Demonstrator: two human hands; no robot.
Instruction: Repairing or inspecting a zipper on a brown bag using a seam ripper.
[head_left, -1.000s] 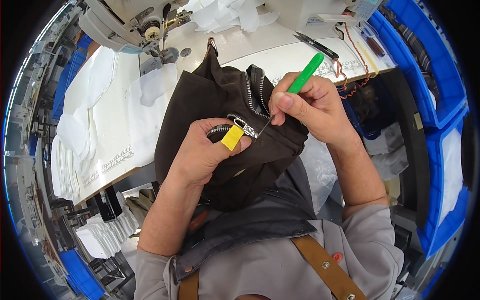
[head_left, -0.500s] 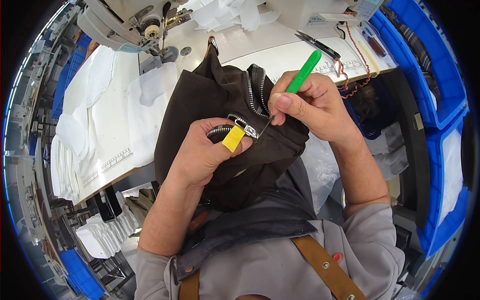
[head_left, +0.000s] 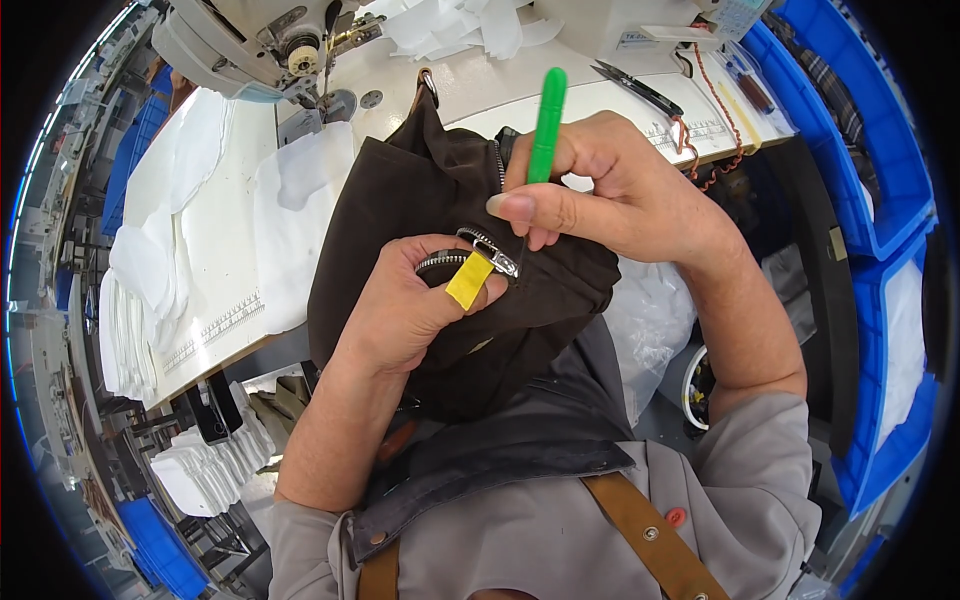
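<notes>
Brown bag (head_left: 400, 190) sits on the person's lap by the sewing table (head_left: 620, 95); left hand (head_left: 400, 310) pinches its zipper (head_left: 487, 250) with the yellow tag (head_left: 469, 280); right hand (head_left: 610, 195) grips a green tool (head_left: 546, 125), poking the zipper end; next needs careful, tiny picking.

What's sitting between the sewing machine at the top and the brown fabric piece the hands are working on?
In the head view, white cloth pieces lie on the table between the sewing machine and the brown fabric piece; its metal ring reaches up toward the machine.

Grey short-sleeved shirt, dark apron, seemingly leather tan straps
</notes>
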